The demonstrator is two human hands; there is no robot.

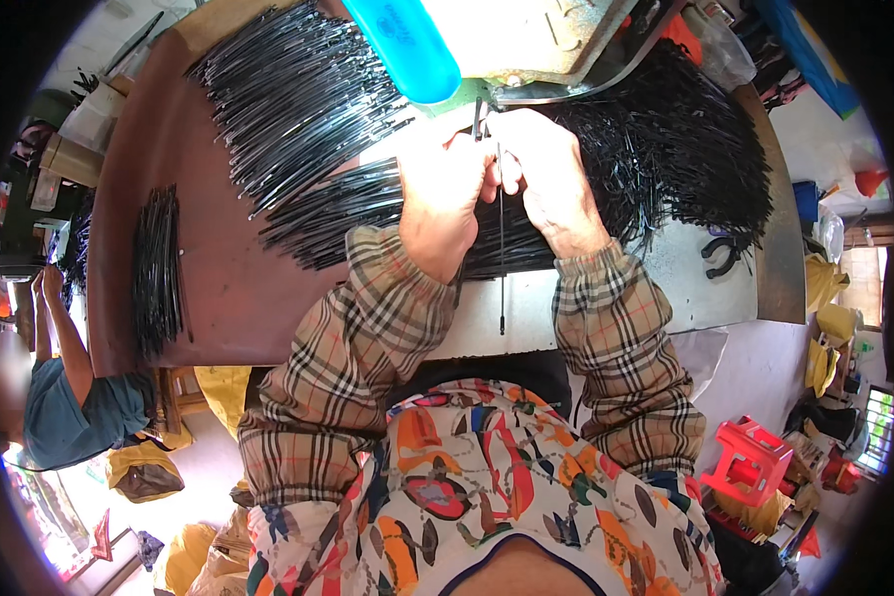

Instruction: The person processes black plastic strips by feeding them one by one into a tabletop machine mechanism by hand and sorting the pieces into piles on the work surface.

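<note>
Thin black rod (pixel 501 248), upright in view, pinched at its far end between both hands, near end hanging over the pale metal tabletop (pixel 606 318). Fingertips and rod tip washed out by glare under the machine head (pixel 526 45); exact contact there hard to make out. Left hand (pixel 442 194) curled, knuckles up, clasping the rod's top; right hand (pixel 551 174) closed just beside it, thumb touching the same rod. Checked sleeves bent in from the near edge. Far left, fanned pile of black rods (pixel 288 99) on brown board (pixel 209 278); small bundle (pixel 157 268) near its left edge. Right, tangled black heap (pixel 685 149), pliers (pixel 720 253) beside. Bare tabletop only near the rod's lower end.
</note>
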